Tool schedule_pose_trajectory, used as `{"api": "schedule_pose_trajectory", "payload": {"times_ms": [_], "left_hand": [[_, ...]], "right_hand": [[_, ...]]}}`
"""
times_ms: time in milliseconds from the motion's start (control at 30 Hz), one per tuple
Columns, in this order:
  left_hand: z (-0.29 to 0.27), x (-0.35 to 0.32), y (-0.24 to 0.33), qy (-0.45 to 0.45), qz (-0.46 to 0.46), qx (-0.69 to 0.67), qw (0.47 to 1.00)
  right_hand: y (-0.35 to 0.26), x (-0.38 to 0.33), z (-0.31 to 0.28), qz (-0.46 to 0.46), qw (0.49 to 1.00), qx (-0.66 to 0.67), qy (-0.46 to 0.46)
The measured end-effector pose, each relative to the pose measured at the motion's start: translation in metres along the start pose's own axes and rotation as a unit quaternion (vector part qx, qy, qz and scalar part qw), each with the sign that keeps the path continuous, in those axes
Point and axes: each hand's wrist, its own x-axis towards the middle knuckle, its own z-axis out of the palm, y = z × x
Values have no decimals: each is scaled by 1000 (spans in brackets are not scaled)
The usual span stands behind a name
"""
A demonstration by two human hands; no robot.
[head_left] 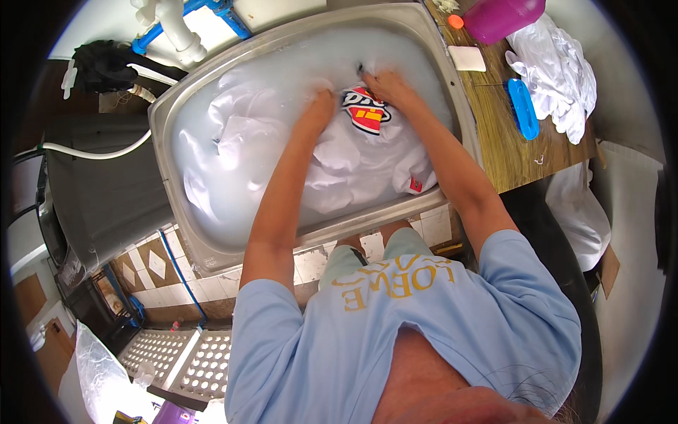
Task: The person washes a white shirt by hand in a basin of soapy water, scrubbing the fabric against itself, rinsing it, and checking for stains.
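Brushed, dull-shining metal basin [462, 106], milky matt water [205, 141], wet white cloth garment [353, 166] with glossy printed patch, grained wooden counter [505, 134], smooth blue plastic brush [523, 108], translucent purple plastic jug [501, 18]

Home laundry/wash area: large stainless steel basin [185, 106] full of milky soapy water, white PVC pipes [173, 25] behind it, patterned floor tiles [159, 265], blue plastic scrub brush [523, 108] and white soap bar [467, 59] on wooden countertop [505, 152].
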Motion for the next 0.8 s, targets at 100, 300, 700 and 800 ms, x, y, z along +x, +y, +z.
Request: {"api": "schedule_pose_trajectory", "payload": {"times_ms": [100,300,700,800], "left_hand": [[-25,16,-4,62,184,66,979],[-129,38,29,89,-83,-238,963],[-159,42,83,0,-188,-707,681],[-123,32,113,-36,-154,-715,681]], "right_hand": [[16,0,-18,25,993,87,74],[13,-28,-131,-25,911,410,12],[-48,-43,-151,-129,900,411,-65],[-48,-28,-77,-190,932,308,-24]]}}
